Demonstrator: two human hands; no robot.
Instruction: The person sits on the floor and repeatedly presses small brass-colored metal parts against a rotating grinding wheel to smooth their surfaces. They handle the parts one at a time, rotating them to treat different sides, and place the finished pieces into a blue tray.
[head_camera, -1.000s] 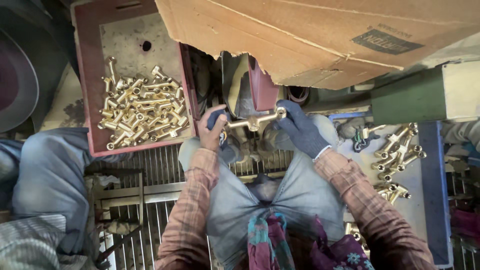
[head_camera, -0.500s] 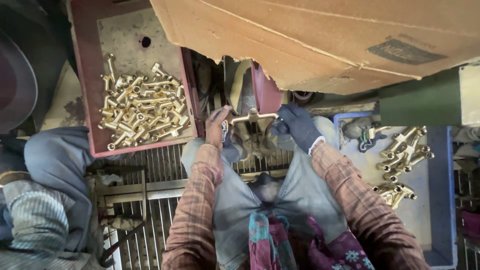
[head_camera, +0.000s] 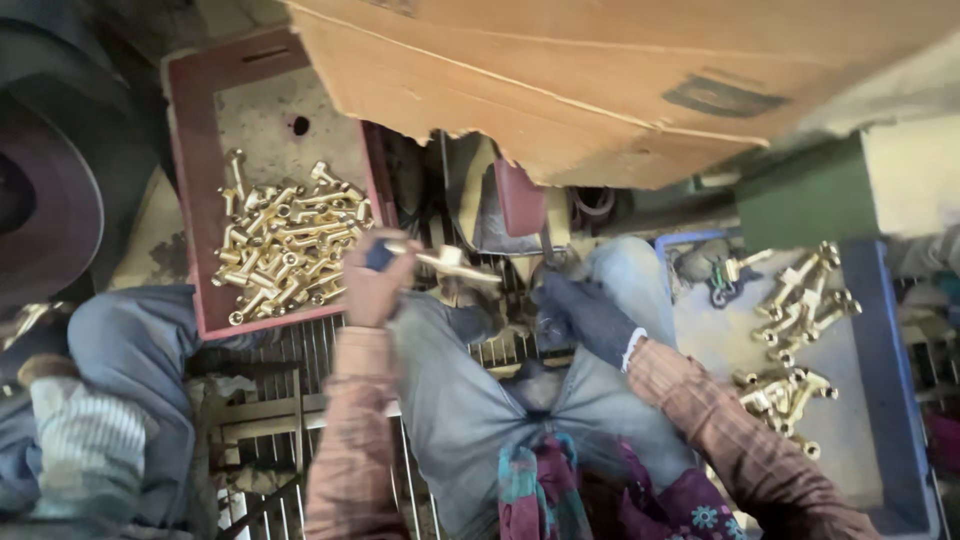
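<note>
While left hand (head_camera: 372, 285) grips brass fitting (head_camera: 452, 262), gloved right hand (head_camera: 582, 316) curled, grip unclear.

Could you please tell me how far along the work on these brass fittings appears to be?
Seemingly done: a heap of brass fittings fills the red tray. In hand: the left hand holds one brass fitting; the dark-gloved right hand is off it. Seemingly left: brass fittings in the blue tray.
</note>
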